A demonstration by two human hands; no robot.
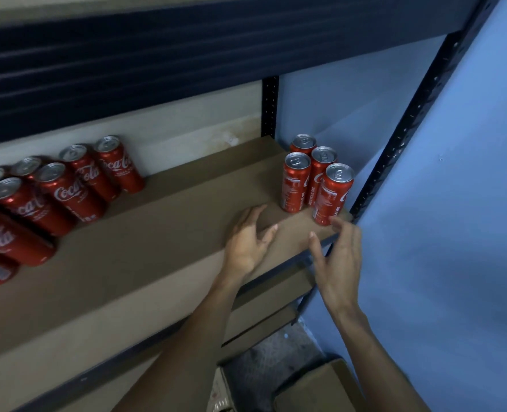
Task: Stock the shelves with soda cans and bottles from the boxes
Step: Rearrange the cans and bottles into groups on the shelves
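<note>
Several red soda cans stand upright at the right end of the brown shelf board (163, 221), the nearest can (332, 194) at the front corner. A second group of red cans (67, 191) stands at the left end. My left hand (247, 239) hovers over the shelf's front edge with relaxed fingers and holds nothing. My right hand (340, 263) is just in front of the nearest can, fingers spread and empty, fingertips close to the can's base.
A dark metal upright (415, 114) and a blue wall (454, 203) bound the shelf on the right. The shelf above (127, 55) hangs low over the cans. Lower shelves and a cardboard box (314, 388) lie below on the floor.
</note>
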